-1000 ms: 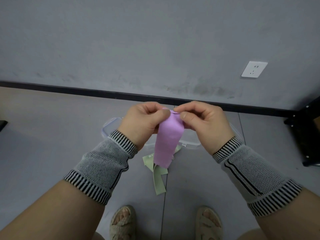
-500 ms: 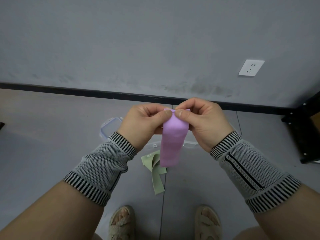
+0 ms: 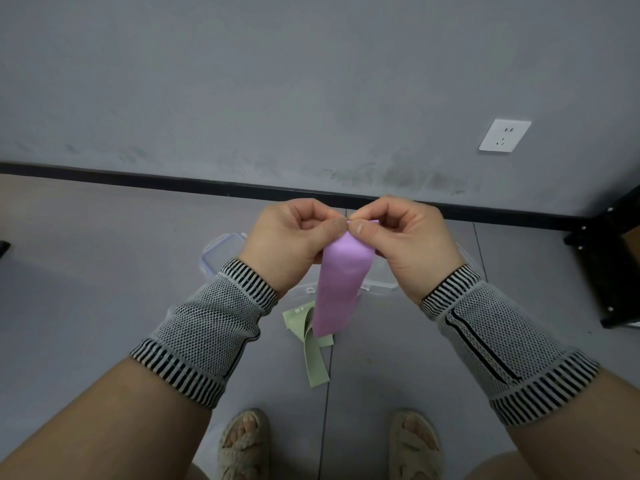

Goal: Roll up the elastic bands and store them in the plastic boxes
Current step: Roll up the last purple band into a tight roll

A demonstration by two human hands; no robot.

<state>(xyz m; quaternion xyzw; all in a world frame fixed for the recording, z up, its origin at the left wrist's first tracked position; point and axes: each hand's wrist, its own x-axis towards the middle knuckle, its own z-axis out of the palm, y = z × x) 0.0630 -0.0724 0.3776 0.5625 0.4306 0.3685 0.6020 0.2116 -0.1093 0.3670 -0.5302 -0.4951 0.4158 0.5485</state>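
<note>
A purple elastic band [image 3: 339, 289] hangs down in front of me. My left hand [image 3: 287, 244] and my right hand [image 3: 405, 244] both pinch its top edge between thumb and fingers, knuckles close together. A pale green elastic band [image 3: 311, 348] lies loose on the floor below it. Clear plastic boxes [image 3: 221, 254] sit on the floor behind my hands, mostly hidden by them; one clear edge [image 3: 381, 289] shows under my right wrist.
The grey wall with a black skirting board [image 3: 173, 183] stands close ahead, with a white socket [image 3: 505, 135] on it. A black metal frame [image 3: 609, 271] stands at the right. My sandalled feet [image 3: 242, 445] are at the bottom.
Both hands stay pinched on the band's top edge and have shifted slightly. The hanging purple length looks about the same.
</note>
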